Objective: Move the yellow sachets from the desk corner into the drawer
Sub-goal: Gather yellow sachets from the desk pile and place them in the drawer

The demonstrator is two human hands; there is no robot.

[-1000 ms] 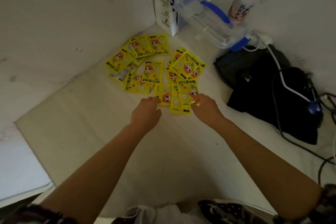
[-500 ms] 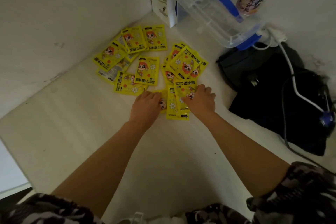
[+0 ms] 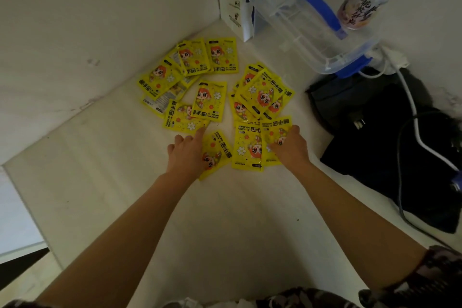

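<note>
Head view: our left hand [image 3: 186,155] lies flat on one sachet [image 3: 217,151]; right fingers [image 3: 291,134] grip two sachets [image 3: 273,139] on the table [image 3: 225,220].

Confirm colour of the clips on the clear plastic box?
Blue clips on the clear plastic box; the head view shows them.

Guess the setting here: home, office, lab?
Probably a home or dorm desk corner. A pale desk meets plain walls, yellow hand-warmer sachets lie scattered on it, and a clear lidded container, a printed cup and dark clothing with cables crowd the side.
</note>
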